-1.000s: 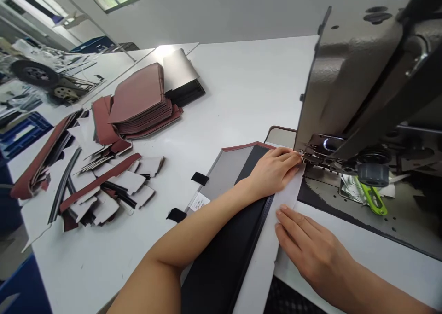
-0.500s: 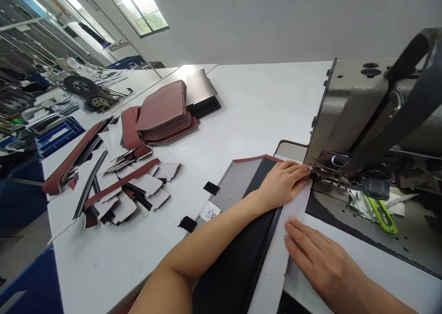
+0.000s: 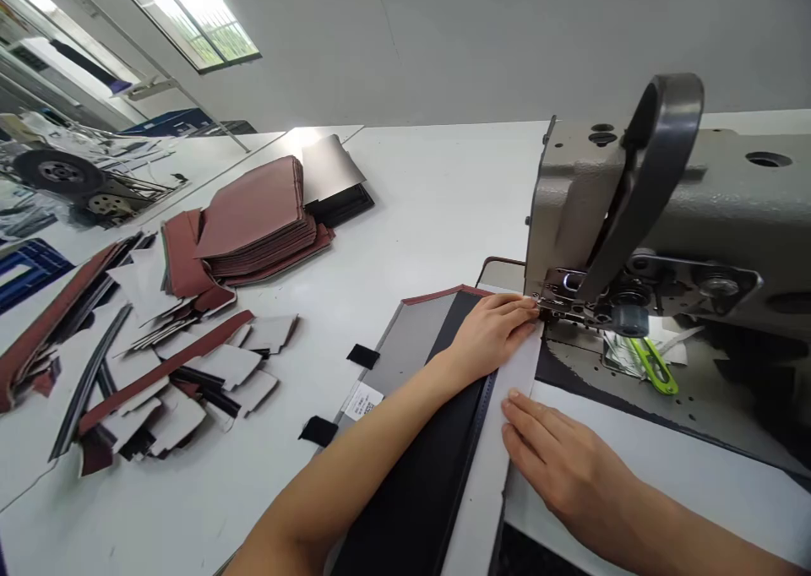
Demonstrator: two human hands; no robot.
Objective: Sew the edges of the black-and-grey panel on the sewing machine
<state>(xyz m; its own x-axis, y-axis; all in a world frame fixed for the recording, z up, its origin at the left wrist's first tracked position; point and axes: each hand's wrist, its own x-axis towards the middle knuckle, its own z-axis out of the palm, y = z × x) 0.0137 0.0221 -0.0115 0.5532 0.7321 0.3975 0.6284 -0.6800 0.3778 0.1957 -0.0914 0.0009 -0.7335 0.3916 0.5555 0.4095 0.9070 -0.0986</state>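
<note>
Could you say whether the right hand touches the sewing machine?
No: the right hand rests on a white strip, apart from the sewing machine.

black panel [image 3: 418,483] edged with a white strip [image 3: 489,483] lies flat, reaching the presser foot [image 3: 554,307].

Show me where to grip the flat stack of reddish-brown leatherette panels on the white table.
Grip the stack by its near long edge from the sewing-machine side: it lies free on the table, while black pieces crowd the far end and a red strip touches the left.
</note>
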